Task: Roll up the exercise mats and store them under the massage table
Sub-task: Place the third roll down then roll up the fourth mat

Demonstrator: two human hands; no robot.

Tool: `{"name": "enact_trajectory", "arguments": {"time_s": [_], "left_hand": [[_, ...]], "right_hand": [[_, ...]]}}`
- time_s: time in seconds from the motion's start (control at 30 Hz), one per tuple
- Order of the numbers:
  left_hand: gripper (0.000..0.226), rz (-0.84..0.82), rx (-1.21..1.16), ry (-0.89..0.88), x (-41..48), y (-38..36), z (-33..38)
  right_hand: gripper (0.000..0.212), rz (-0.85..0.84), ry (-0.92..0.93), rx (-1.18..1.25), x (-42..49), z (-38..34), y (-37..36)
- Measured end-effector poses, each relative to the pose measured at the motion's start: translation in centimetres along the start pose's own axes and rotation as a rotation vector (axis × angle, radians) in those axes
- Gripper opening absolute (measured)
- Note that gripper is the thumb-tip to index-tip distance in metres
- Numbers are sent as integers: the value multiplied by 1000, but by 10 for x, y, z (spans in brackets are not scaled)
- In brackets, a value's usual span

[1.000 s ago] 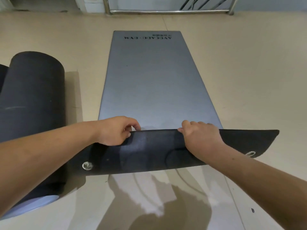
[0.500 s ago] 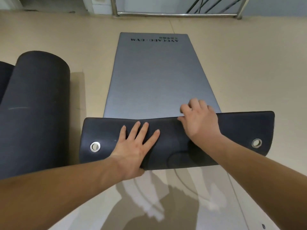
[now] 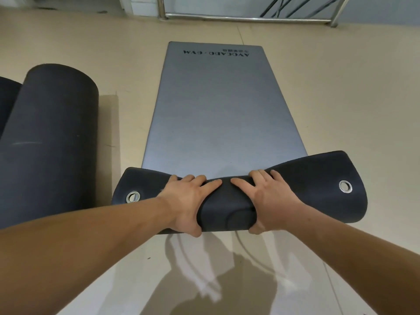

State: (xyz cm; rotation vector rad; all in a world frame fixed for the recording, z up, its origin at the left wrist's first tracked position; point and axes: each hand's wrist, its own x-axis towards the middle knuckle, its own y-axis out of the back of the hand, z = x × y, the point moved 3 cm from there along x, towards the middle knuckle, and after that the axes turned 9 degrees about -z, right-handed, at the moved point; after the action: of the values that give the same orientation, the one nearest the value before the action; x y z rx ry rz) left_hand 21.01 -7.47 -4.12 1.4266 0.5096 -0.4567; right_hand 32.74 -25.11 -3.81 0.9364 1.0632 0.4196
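the grey mat (image 3: 218,123) lies flat on the floor (image 3: 352,110), running toward 12 o'clock, its near end curled into a loose first turn. the left hand (image 3: 185,201) and right hand (image 3: 271,200) both grip that turn at its middle, fingers over, thumbs under. the ends flare, so tightening the core and spreading the hands should help. counted: one flat mat, one rolled mat (image 3: 50,137) at 9 o'clock, seemingly another roll (image 3: 6,98) beyond it, two eyelets (image 3: 133,197).

Three mats are lying on the floor (image 3: 341,98): one part-rolled mat (image 3: 218,114), a big roll (image 3: 52,137) and a cut-off roll (image 3: 8,98). Two eyelets are showing: left eyelet (image 3: 133,197), right eyelet (image 3: 345,186). Two hands are gripping: left hand (image 3: 188,201), right hand (image 3: 270,198).
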Motion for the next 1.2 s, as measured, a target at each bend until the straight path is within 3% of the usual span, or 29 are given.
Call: {"name": "enact_trajectory", "arguments": {"time_s": [0.2,0.33,0.47,0.57,0.7,0.8,0.9,1.0,1.1,1.2], "left_hand": [[110,-67,-159,-104,-16,11,10],[96,-245,-302,-171,-22,13,17],[104,-442,-495,-128,-24,1,9],[111,-394,-525,-93,-29,-8,-3],[95,-89,-227,-88,-41,8,-15],[77,114,-53,-121,-57,16,5],[110,32,84,-50,-66,-6,32],[135,-37,212,44,-62,-31,45],[129,16,258,82,-49,-34,43],[109,71,197,78,-38,-22,32]], "right_hand": [[104,-47,24,54,-29,1,8],[102,-261,120,213,-44,3,6],[103,-526,153,473,-28,2,-7],[109,-661,97,549,-10,2,-20],[112,-759,37,644,9,13,-16],[112,-749,14,737,21,30,-6],[103,-687,0,771,30,42,4],[112,-620,15,701,33,43,9],[108,-518,10,677,27,42,14],[106,-423,12,630,12,41,21]]}}
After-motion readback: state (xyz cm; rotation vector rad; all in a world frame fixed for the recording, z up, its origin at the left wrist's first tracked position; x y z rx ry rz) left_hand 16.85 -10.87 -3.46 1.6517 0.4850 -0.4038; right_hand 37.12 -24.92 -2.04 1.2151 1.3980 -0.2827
